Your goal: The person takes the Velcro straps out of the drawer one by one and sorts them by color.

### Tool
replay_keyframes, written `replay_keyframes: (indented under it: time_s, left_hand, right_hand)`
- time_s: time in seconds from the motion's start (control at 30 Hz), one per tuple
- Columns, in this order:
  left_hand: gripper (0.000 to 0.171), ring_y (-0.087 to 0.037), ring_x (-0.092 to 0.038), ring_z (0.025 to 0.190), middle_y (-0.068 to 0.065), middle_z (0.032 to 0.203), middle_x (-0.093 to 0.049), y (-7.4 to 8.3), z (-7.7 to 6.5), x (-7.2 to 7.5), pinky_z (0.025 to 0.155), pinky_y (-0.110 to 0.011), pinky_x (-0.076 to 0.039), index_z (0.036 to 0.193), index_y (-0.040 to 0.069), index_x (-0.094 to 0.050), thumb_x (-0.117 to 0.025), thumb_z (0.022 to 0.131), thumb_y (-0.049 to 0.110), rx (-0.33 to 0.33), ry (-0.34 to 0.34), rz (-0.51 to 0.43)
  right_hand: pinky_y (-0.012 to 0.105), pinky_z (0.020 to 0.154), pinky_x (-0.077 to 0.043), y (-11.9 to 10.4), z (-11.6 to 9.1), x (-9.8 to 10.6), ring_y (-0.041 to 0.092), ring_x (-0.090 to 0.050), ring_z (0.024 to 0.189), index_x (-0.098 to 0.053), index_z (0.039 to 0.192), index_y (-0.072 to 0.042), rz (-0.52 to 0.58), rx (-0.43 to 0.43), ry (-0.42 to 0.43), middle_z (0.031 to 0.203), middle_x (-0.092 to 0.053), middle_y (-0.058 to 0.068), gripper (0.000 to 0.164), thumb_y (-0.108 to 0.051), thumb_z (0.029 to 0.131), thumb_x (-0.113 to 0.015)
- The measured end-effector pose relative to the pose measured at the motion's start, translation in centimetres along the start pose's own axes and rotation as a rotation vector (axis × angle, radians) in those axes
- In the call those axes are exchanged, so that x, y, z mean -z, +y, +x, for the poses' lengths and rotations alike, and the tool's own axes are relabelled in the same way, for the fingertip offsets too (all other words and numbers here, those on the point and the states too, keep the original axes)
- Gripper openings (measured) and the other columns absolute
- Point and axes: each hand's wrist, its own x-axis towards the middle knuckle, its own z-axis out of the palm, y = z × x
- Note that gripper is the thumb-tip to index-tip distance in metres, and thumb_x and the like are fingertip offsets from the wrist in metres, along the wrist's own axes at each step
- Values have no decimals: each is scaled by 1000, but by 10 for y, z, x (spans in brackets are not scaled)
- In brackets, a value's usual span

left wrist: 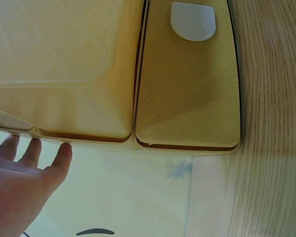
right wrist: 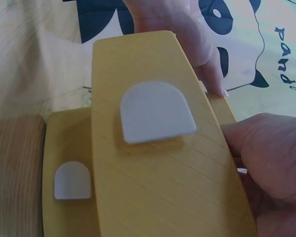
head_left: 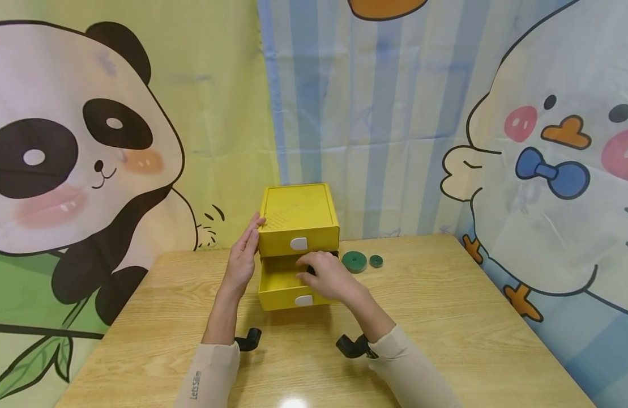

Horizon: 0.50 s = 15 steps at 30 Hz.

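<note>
A yellow drawer cabinet (head_left: 298, 207) stands on the table, its middle drawer (head_left: 280, 299) pulled out. My left hand (head_left: 240, 266) rests its extended fingers against the cabinet's left side; in the left wrist view the fingertips (left wrist: 64, 153) touch the side edge. Over the open drawer, my right hand (head_left: 330, 276) reaches in with bent fingers and thumb around a small black object (head_left: 311, 271). Most of that object is covered by the hand. In the right wrist view the drawer front with its white handle (right wrist: 157, 113) hides the fingers of the right hand (right wrist: 276, 163).
A larger green disc (head_left: 354, 261) and a smaller green disc (head_left: 376, 261) lie on the wooden table (head_left: 446, 317), right of the cabinet. Black bent mounts (head_left: 351, 345) show by both wrists. Printed cartoon curtains (head_left: 375, 113) hang behind.
</note>
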Motion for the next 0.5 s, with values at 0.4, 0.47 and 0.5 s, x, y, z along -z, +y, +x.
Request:
replay_keyframes:
  time_s: [0.4,0.47,0.5]
  left_hand:
    - [51,-10,-15,161,14,173,-22,2,-2,-1,132,-45,-16,158,20,-46,-37,113,42,-15,-4,-13]
    - [51,-10,-15,161,14,173,-22,2,-2,-1,132,-45,-16,158,20,-45,-37,113,42,-15,-2,-10]
    - [51,-10,-15,161,14,172,-22,2,-2,-1,132,-45,-16,158,20,-45,-37,113,42,-14,-2,-9]
  right_hand:
    - [40,83,-61,8,-5,9,26,-71,111,-75,126,-9,-194,-108,14,124,-75,7,31,-21,97,-76]
    - [39,79,-60,8,-5,10,26,-72,107,-75,126,-8,-208,-121,10,123,-76,7,31,-22,98,-75]
    - [38,78,-60,8,-5,10,26,-72,106,-75,126,-7,-211,-125,7,122,-76,8,32,-22,98,-75]
